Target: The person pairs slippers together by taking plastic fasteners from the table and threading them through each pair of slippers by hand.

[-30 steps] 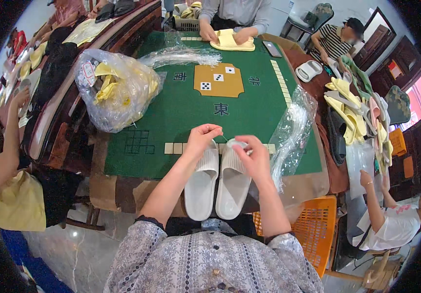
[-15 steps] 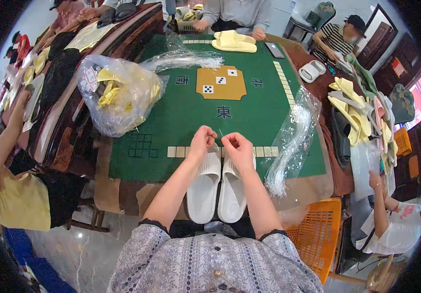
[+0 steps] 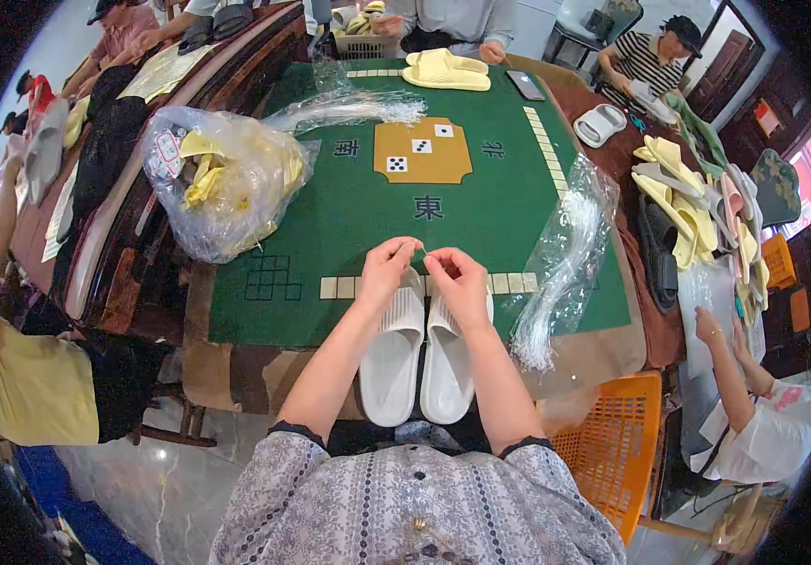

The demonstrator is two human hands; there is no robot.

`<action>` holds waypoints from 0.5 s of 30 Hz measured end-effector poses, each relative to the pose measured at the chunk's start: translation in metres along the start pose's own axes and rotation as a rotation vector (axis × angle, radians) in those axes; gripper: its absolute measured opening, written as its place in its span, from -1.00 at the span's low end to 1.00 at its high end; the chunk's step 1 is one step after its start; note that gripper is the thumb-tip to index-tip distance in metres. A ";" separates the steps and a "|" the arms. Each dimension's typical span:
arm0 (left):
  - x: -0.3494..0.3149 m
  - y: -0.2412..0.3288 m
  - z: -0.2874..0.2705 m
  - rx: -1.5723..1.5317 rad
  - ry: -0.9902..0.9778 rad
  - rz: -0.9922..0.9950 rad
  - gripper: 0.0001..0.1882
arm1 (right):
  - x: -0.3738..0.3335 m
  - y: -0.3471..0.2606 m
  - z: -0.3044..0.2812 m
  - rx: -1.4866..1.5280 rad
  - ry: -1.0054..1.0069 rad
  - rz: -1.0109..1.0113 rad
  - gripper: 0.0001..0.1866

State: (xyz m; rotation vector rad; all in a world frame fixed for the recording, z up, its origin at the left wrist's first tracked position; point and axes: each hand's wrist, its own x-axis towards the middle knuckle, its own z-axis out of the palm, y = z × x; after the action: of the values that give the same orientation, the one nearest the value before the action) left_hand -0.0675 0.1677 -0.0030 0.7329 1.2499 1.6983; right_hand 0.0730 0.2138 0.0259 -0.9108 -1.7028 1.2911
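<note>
A pair of white slide slippers, the left one [image 3: 390,377] and the right one [image 3: 447,379], lies side by side at the near edge of the green table mat [image 3: 339,212], toes pointing away from me. Above their toe ends my hands are close together, fingertips almost touching. My left hand [image 3: 385,273] is closed in a pinch, and so is my right hand [image 3: 460,284]. Between the fingertips a thin pale strand [image 3: 426,250] shows, its ends hidden by the fingers. My wrists partly cover the slippers' straps.
Right of my hands lies a clear bag of white strands [image 3: 556,282]; more strands [image 3: 358,108] lie farther back. A plastic bag with yellow pieces [image 3: 226,184] stands left. Yellow slippers [image 3: 448,72] sit at the far edge, a slipper heap [image 3: 688,202] at right. Other people work around.
My hands have drawn closer together, the left fingertips now meeting the strand by the right ones. The slippers stay in place. At far left, a person's hand has raised a grey slipper.
</note>
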 end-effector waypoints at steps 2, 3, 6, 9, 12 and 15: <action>-0.002 0.002 0.002 0.022 0.008 -0.007 -0.82 | 0.000 0.002 0.001 -0.026 0.030 -0.060 -0.89; -0.002 0.003 0.002 0.044 0.018 -0.012 -0.82 | 0.000 0.002 0.000 -0.026 0.031 -0.059 -0.89; -0.004 0.004 0.003 0.033 0.017 -0.015 -0.83 | 0.000 0.004 0.000 -0.033 0.038 -0.047 -0.90; -0.001 0.002 0.002 0.046 0.039 -0.006 -0.83 | 0.001 0.005 0.000 -0.043 0.047 -0.051 -0.90; 0.000 -0.002 0.000 0.019 0.061 -0.027 -0.84 | 0.001 0.008 0.000 -0.045 0.058 -0.027 -0.90; 0.001 -0.004 -0.004 0.002 0.028 -0.039 -0.84 | 0.001 0.008 0.000 -0.046 0.050 -0.034 -0.90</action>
State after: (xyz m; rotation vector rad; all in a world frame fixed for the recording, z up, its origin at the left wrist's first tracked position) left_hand -0.0700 0.1679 -0.0083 0.6839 1.2774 1.6813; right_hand 0.0731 0.2163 0.0187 -0.9297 -1.7082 1.2014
